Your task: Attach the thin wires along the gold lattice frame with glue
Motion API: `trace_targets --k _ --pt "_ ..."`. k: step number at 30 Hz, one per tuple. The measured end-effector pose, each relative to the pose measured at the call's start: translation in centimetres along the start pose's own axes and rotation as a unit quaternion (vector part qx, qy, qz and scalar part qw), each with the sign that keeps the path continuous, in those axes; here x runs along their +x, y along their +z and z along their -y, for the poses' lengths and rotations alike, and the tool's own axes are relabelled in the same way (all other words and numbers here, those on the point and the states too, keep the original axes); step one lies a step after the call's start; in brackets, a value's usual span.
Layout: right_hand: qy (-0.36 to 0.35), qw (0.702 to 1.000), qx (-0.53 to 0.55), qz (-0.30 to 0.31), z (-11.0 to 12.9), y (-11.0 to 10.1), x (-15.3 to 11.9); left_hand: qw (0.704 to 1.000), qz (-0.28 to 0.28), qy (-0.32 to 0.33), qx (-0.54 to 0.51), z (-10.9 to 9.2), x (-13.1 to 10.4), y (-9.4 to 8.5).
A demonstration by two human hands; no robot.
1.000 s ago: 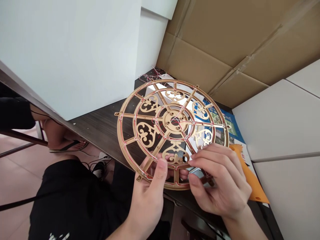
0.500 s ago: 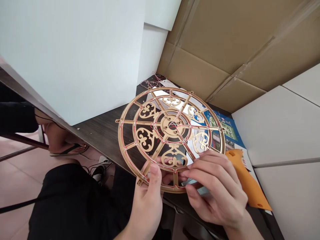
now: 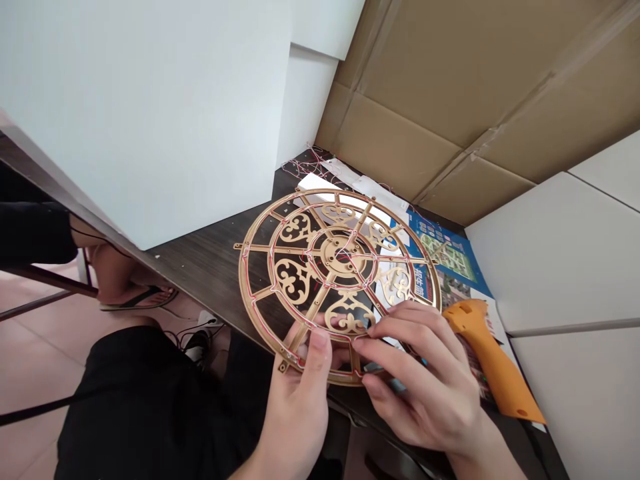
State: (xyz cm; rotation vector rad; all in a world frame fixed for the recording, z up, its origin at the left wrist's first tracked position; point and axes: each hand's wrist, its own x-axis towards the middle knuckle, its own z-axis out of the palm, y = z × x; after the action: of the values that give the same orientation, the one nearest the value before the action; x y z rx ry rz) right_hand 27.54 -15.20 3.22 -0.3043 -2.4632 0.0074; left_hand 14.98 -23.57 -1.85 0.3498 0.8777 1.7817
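A round gold openwork frame (image 3: pixel 316 303), with thin red and white wires laid along its rings and spokes, is tilted above the dark table. My left hand (image 3: pixel 303 400) grips its near left rim, the thumb on top and the other fingers underneath. Over the near right part of the frame is my right hand (image 3: pixel 430 373), its fingers bent. The index fingertip touches the wired ring beside a short spoke, and the thumb is by the outer rim. Whether a wire is between these fingertips is too small to tell.
An orange tool (image 3: pixel 493 360) lies on printed sheets (image 3: pixel 445 253) at the right. Loose red and white wires (image 3: pixel 315 157) and white strips are at the back of the dark table (image 3: pixel 215 260). White panels and cardboard (image 3: pixel 415 100) surround it. Another person's foot (image 3: pixel 135 297) shows at left.
The frame's far side has tilted down, uncovering more of the strips and sheets behind. My right hand has shifted slightly left along the ring. My left hand keeps its grip, its thumb slightly further right.
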Motion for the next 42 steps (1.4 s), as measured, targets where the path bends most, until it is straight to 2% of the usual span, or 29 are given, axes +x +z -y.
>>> trace_targets --k 10,16,20,25,35,42 --pt "-0.053 0.998 -0.011 0.022 -0.71 -0.27 -0.21 1.000 -0.002 -0.008 0.006 0.03 -0.15 -0.21" --pt "-0.019 0.999 -0.001 0.035 -0.42 -0.39 0.05 0.999 -0.018 -0.041 -0.013 0.03 -0.39 0.03" --pt "-0.002 0.999 0.022 0.023 -0.56 -0.33 -0.05 0.999 -0.013 -0.032 0.000 0.04 -0.52 0.00" --pt "-0.012 1.000 0.016 0.008 -0.65 -0.24 -0.08 0.999 -0.016 -0.026 0.033 0.12 -0.60 -0.28" --pt "-0.025 0.999 -0.001 0.020 -0.56 -0.26 -0.02 0.999 -0.025 -0.022 0.042 0.10 -0.38 -0.10" --pt "-0.005 0.999 0.009 0.036 -0.43 -0.42 0.19 0.998 -0.051 -0.033 0.006 0.47 -0.68 -0.03"
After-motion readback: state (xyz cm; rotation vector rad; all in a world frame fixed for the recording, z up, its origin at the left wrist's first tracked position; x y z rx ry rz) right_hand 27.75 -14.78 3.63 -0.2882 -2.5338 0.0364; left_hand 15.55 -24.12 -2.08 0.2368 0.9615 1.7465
